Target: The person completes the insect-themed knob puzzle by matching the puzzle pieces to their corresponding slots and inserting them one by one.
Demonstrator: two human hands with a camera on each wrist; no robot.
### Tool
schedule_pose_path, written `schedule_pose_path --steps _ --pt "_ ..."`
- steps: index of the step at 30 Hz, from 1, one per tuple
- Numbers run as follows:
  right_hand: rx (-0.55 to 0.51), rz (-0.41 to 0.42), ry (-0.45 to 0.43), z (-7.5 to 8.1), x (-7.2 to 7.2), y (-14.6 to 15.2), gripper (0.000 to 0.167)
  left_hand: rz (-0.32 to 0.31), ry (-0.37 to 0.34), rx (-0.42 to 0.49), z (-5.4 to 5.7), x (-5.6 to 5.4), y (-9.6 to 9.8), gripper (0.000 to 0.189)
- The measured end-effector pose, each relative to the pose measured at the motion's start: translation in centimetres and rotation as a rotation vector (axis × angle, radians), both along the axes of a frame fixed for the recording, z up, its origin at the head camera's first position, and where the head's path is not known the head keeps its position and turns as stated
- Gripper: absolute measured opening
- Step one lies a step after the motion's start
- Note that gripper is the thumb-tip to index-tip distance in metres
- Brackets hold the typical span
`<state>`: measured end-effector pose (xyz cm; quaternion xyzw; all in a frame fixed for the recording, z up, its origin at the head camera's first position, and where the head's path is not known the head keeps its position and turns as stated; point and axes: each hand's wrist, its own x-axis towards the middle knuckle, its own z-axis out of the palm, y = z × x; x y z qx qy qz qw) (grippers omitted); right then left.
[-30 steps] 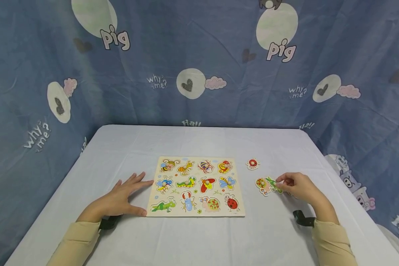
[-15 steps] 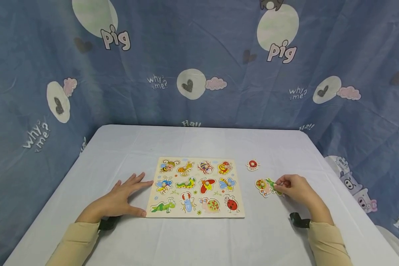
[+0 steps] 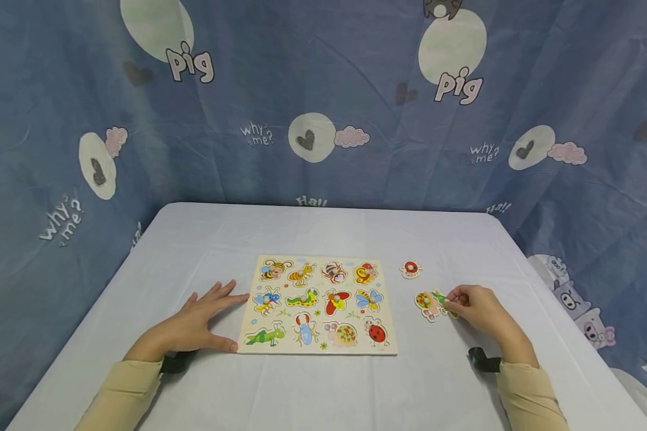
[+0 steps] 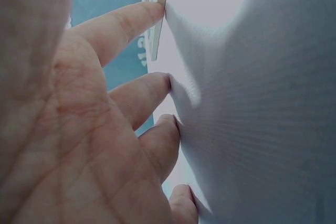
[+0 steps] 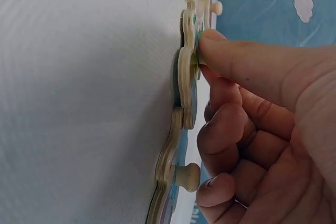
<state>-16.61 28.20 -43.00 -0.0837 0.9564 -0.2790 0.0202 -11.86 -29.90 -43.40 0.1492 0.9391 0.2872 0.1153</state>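
A flat wooden puzzle board (image 3: 318, 279) with insect pictures lies mid-table. My left hand (image 3: 194, 323) is spread at its left side; the index fingertip and thumb reach the board's edge, and in the left wrist view a fingertip (image 4: 156, 10) meets that edge. To the right of the board, my right hand (image 3: 480, 308) pinches a green insect puzzle piece (image 3: 439, 296) between thumb and index finger, low over the table. The hand covers part of this piece. Right beside it is a snail piece (image 3: 425, 301), overlapping it in the head view.
A ladybug-like red piece (image 3: 411, 269) lies farther back, off the board's right side. More pieces with round wooden knobs (image 5: 187, 177) lie under the right hand in the right wrist view. Behind the white-covered table (image 3: 323, 395) hangs a blue printed curtain (image 3: 323, 72).
My right hand has shifted slightly left and nearer to me, its fingertips now covering more of the green piece. My left hand stays at the board's edge.
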Motion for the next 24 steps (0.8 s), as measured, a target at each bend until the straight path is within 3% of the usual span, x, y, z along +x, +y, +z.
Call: schedule_pose_path --steps 12,24 --pt "0.006 0.003 -0.030 0.50 -0.13 0.13 0.019 -0.016 0.020 0.015 0.12 -0.22 -0.14 0.104" --pt "0.016 0.037 0.015 0.85 0.00 0.31 0.017 -0.015 -0.001 0.014 0.34 -0.05 -0.01 0.104"
